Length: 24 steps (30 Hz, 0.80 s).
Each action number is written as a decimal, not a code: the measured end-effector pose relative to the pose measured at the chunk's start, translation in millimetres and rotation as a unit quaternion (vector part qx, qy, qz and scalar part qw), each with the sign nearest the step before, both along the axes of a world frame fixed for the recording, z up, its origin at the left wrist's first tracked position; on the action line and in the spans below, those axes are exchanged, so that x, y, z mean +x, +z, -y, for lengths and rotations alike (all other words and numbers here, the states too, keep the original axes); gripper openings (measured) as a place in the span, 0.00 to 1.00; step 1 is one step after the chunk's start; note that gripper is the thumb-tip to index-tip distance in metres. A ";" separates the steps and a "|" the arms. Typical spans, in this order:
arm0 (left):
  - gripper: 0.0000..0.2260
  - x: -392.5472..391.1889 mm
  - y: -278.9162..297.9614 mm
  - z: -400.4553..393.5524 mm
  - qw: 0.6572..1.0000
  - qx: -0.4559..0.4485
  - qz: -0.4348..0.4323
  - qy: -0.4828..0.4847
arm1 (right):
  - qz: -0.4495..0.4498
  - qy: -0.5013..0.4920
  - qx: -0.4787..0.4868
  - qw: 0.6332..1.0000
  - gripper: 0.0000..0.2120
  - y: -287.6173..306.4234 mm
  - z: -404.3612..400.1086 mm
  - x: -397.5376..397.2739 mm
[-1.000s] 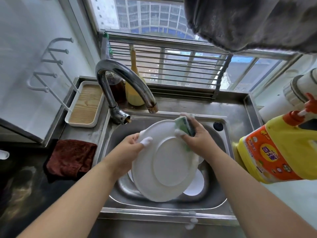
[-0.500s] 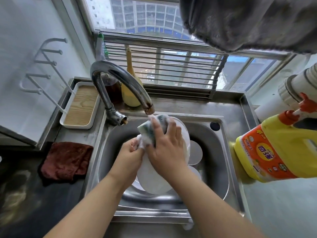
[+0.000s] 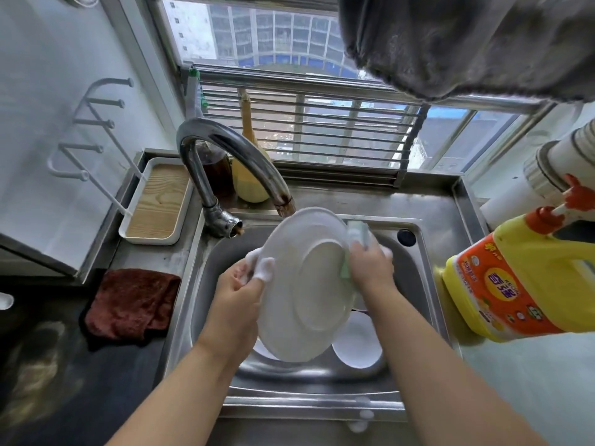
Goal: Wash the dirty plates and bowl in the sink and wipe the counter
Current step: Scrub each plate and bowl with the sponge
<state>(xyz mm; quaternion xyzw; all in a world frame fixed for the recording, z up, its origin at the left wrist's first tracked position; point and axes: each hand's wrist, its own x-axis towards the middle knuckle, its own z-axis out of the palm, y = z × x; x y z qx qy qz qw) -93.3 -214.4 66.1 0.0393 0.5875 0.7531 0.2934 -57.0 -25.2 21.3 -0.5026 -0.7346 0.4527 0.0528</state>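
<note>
**Plate held over sink, sponge at its right edge**

Plate point(image 3: 309, 284) is held tilted above the sink point(image 3: 206, 284), underside toward the camera, top rim just below the tap point(image 3: 231, 156) spout. Left hand point(image 3: 240, 297) grips the plate's left rim; foam covers the fingertips where they curl over the edge. Right hand point(image 3: 370, 268) clutches a green sponge point(image 3: 357, 233) and presses it against the plate's right rim; suds on the knuckles and on the sponge.

More white dishes point(image 3: 355, 339) lie in the sink bottom beneath the held plate, partly hidden by it; whether they are plates or a bowl cannot be told. Foam flecks sit on the sink's front lip.

Left of the sink: a dark red cloth point(image 3: 132, 304) bunched on the counter point(image 3: 64, 381), and behind it a white tray point(image 3: 154, 201) with a wood-grain base. Right of the sink: a yellow detergent jug point(image 3: 521, 278) with orange label and red cap, close to the camera. A grey towel point(image 3: 467, 43) hangs at top right before the window.
</note>
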 end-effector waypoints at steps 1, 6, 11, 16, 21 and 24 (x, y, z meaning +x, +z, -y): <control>0.12 2.0 1.8 0.5 1.000 0.014 0.014 0.013 | -0.038 -0.039 -0.103 0.993 0.24 -13.4 -2.6 11.2; 0.09 16.5 -8.8 6.6 0.997 0.035 0.065 0.011 | -0.151 -0.149 -0.376 0.902 0.26 -49.7 24.0 49.8; 0.12 -1.8 -12.3 32.2 0.984 0.021 0.122 -0.129 | -0.204 -0.045 -0.207 0.956 0.09 -17.6 -0.8 48.7; 0.11 -32.6 0.5 8.8 0.980 -0.047 0.073 -0.181 | -0.124 0.186 -0.017 0.975 0.16 17.5 -18.7 37.2; 0.10 -19.2 -1.3 -12.1 0.991 -0.031 0.013 -0.132 | -0.121 0.248 0.191 0.942 0.27 35.4 33.3 11.9; 0.08 -9.7 -5.0 -11.9 0.995 -0.021 -0.002 -0.100 | -0.114 0.282 0.258 0.917 0.29 31.0 47.1 7.3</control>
